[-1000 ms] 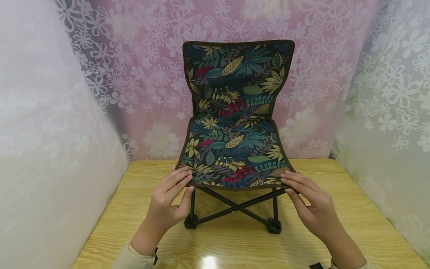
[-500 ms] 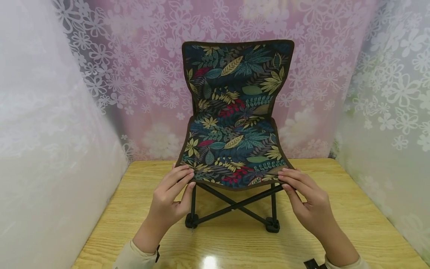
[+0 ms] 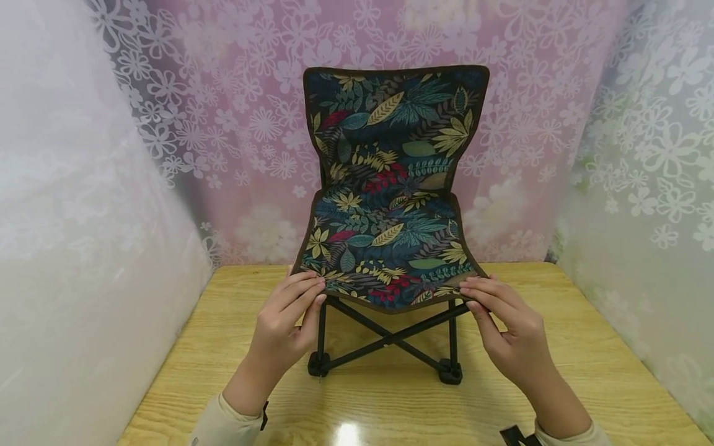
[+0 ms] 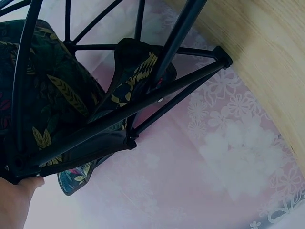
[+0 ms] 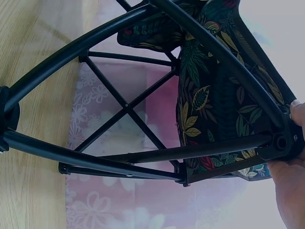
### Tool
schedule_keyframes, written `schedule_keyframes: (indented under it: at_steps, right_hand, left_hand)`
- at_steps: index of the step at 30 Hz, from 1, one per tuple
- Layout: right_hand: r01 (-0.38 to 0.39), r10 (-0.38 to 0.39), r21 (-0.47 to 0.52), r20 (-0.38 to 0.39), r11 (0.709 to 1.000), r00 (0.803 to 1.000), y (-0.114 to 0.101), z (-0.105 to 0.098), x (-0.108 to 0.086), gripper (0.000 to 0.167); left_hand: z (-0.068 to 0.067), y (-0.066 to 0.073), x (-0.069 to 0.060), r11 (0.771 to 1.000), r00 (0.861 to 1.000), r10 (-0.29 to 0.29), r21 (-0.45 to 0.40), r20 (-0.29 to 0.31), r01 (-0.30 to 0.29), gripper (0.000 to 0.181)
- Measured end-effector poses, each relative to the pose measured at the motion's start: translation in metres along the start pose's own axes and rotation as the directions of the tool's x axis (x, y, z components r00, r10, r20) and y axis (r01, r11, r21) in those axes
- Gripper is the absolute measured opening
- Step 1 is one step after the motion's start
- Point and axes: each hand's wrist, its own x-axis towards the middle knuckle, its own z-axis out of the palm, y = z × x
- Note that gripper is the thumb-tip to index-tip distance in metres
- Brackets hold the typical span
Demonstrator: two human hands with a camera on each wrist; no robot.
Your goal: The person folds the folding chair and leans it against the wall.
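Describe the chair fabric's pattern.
Chair fabric: yellow, red and teal leaves on a dark ground, best in head view.

A dark fabric folding chair (image 3: 385,204), brown-edged and printed with yellow, teal and red leaves, stands unfolded and upright on the light wood-grain table (image 3: 401,412), backrest (image 3: 390,124) toward the table's far edge, black tubular legs (image 3: 392,339) crossing beneath the seat (image 3: 385,248).

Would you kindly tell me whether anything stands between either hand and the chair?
Nothing visible does: the left hand and right hand each directly grip a front corner of the chair.
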Motion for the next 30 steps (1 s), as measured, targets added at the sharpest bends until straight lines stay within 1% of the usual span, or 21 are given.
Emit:
schedule_keyframes:
  at_steps: [5,11,19,24,30]
  right_hand:
    - [-0.006,0.006,0.002,-0.008,1.0,1.0,-0.001,0.0,0.001,0.028]
    - [-0.011,0.011,0.0,-0.016,1.0,1.0,-0.002,0.001,0.003,0.024]
    - [-0.013,0.013,0.002,-0.014,1.0,1.0,-0.004,0.002,0.008,0.022]
    - [-0.01,0.01,0.003,-0.015,1.0,1.0,-0.005,0.002,0.01,0.023]
    - [-0.024,0.024,-0.007,-0.004,1.0,1.0,-0.007,0.002,0.012,0.018]
  left_hand:
    - [0.0,0.001,0.001,1.0,1.0,-0.007,-0.004,0.0,0.007,0.021]
    - [0.002,0.002,0.003,1.0,1.0,-0.005,-0.003,-0.013,0.005,0.021]
    - [0.003,0.004,0.009,1.0,0.999,-0.001,0.009,-0.036,0.001,0.02]
    - [0.004,0.007,0.011,1.0,0.999,-0.005,0.001,-0.048,0.005,0.02]
    - [0.005,0.008,0.014,1.0,0.999,-0.012,-0.007,-0.05,0.011,0.02]
